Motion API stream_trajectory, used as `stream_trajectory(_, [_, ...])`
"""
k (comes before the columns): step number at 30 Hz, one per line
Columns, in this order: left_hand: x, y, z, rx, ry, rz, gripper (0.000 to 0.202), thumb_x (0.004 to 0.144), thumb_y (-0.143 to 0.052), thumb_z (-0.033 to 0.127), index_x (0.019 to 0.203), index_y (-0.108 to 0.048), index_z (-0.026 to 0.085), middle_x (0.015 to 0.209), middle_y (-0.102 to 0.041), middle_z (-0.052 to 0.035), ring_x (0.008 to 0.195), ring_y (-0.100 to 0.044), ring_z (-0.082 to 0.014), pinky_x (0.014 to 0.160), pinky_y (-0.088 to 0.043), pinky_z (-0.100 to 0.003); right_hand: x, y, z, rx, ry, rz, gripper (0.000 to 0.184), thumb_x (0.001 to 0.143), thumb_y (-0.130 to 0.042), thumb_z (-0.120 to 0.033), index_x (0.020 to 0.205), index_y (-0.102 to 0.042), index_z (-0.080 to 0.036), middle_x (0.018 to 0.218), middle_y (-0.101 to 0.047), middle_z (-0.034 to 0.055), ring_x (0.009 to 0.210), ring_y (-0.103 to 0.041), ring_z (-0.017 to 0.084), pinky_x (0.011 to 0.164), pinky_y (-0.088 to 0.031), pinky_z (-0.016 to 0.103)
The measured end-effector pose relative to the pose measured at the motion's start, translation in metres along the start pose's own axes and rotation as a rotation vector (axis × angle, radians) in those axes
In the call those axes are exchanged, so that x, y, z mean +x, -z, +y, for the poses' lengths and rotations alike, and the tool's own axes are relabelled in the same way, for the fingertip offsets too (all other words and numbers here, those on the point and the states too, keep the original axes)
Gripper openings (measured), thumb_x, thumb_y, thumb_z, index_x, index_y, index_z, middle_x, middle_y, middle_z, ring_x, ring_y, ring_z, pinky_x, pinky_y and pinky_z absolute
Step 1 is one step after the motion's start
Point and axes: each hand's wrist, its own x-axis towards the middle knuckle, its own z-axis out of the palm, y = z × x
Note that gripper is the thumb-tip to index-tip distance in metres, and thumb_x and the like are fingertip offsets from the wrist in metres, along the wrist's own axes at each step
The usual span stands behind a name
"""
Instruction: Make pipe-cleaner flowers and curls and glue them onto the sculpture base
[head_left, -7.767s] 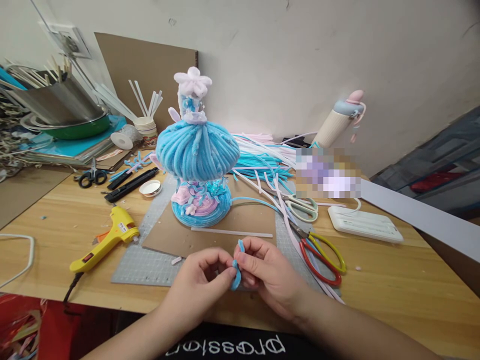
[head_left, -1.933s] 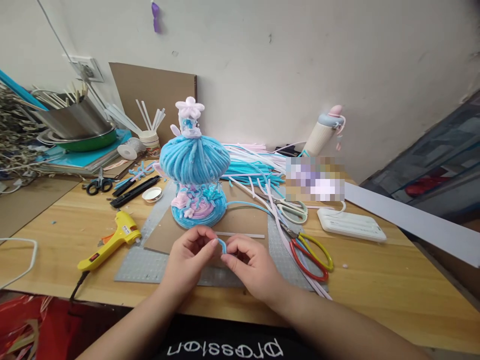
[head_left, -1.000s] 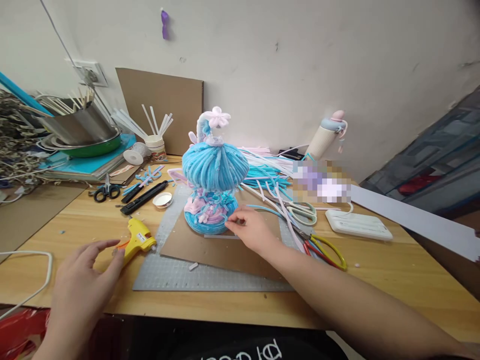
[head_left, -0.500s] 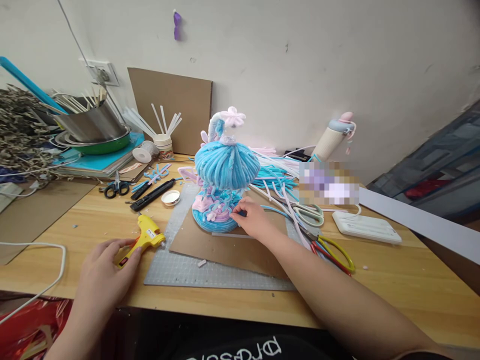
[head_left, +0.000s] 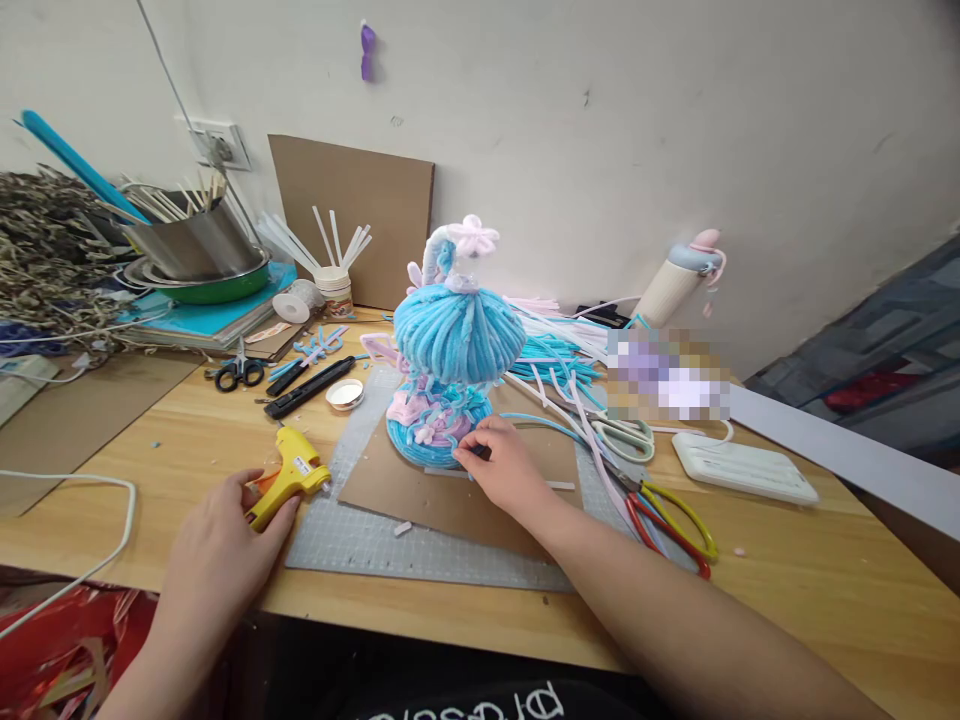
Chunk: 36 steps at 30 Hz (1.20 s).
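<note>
A pipe-cleaner lamp (head_left: 459, 335) with a fluffy blue shade and a pink flower on top stands on a cardboard sheet (head_left: 397, 490). Its round blue base (head_left: 409, 448) carries pink and lilac shapes. My right hand (head_left: 502, 465) is closed in a pinch at the front right edge of that base. A small dark bit shows between its fingers, too small to name. On the left, my left hand (head_left: 232, 530) is wrapped round the handle of a yellow hot glue gun (head_left: 294, 472), its nozzle pointing away from me.
Under the cardboard lies a grey cutting mat (head_left: 337, 545). Scissors (head_left: 675, 520), more scissors (head_left: 626, 438) and blue pipe cleaners (head_left: 559, 355) lie to the right, near a white power strip (head_left: 742, 468). Left are black scissors (head_left: 240, 372), a box cutter (head_left: 309, 388) and a paper cup (head_left: 334, 290) of glue sticks.
My right hand has moved down from the pink shapes to the base's front edge. My left hand stays on the glue gun. The whole view has shifted slightly.
</note>
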Motion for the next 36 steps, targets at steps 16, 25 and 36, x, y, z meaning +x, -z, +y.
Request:
stream_trajectory(16, [-0.003, 0.007, 0.007, 0.016, 0.036, -0.046, 0.065, 0.077, -0.046, 0.055, 0.126, -0.041, 0.012, 0.103, -0.059, -0.0127, 0.098, -0.059, -0.0326, 0.084, -0.045, -0.041, 0.034, 0.041, 0.036, 0.086, -0.003, 0.100, 0.006, 0.075, -0.062, -0.022, 0.071, -0.064, -0.019, 0.084, -0.054, 0.0036, 0.087, -0.054, 0.020, 0.084, -0.039, 0.036])
stream_trajectory(25, [-0.003, 0.007, 0.012, 0.061, 0.027, -0.060, 0.064, 0.079, -0.043, 0.057, 0.125, -0.043, 0.014, 0.110, -0.060, -0.0154, 0.102, -0.058, -0.0347, 0.085, -0.045, -0.043, 0.041, 0.023, 0.041, 0.100, -0.078, 0.117, 0.009, 0.075, -0.062, -0.026, 0.073, -0.067, -0.019, 0.085, -0.057, 0.0046, 0.080, -0.053, 0.019, 0.073, -0.040, 0.032])
stream_trajectory(36, [-0.002, 0.006, 0.013, 0.100, 0.011, -0.059, 0.061, 0.081, -0.042, 0.056, 0.125, -0.046, 0.014, 0.114, -0.059, -0.0160, 0.107, -0.055, -0.0344, 0.090, -0.043, -0.044, 0.047, 0.009, 0.042, 0.142, -0.132, 0.167, 0.018, 0.075, -0.061, -0.034, 0.072, -0.069, -0.018, 0.085, -0.062, 0.0045, 0.074, -0.055, 0.017, 0.068, -0.041, 0.029])
